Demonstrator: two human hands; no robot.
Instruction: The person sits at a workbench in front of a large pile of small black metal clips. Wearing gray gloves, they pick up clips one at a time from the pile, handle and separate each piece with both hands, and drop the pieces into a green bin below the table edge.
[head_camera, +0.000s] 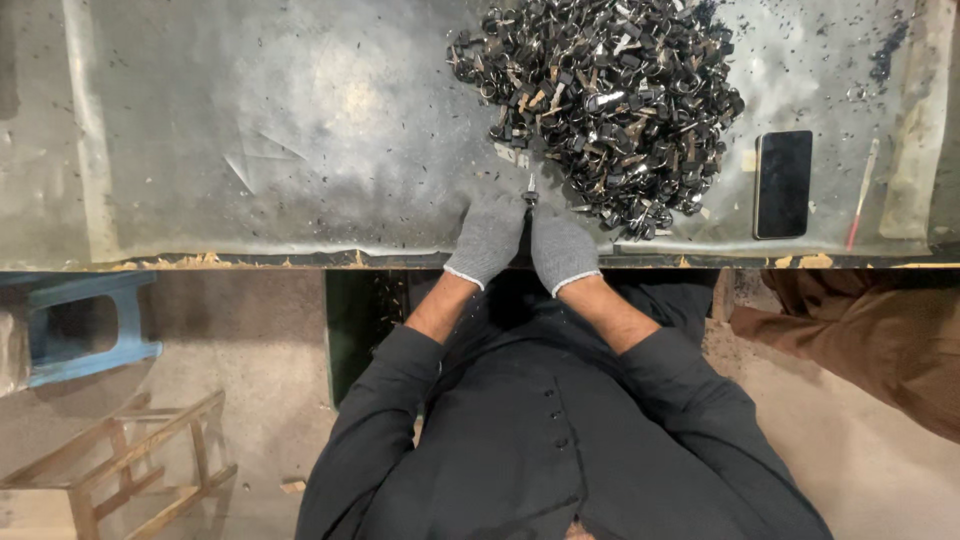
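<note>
Both hands wear grey knit gloves and meet at the near edge of the table, fingers curled inward around one small dark piece (529, 197), a slim part with a pale metal tip that stands up between the fingertips. The left hand (488, 238) and the right hand (562, 246) press close together, each pinching a side of the piece; exactly which fingers bear on it cannot be told under the gloves. Judged from its look, the piece is light, stiff and hard, with thin metal ends that may be sharp or slippery, so a hold low on the darker body, away from the tip, appears soundest, and the knit gloves should add grip. Just beyond the fingertips lies a large heap of similar dark parts (600, 100), loosely tangled, likely to snag one another when a single one is drawn out. The heap rests on a worn grey metal tabletop (300, 130) flecked with small black chips. To the right of the heap lie a dark phone (782, 184), face up, and a thin red-tipped stick (860, 195). Another person's brown sleeve (860, 340) shows at the right, well apart from the hands.
</note>
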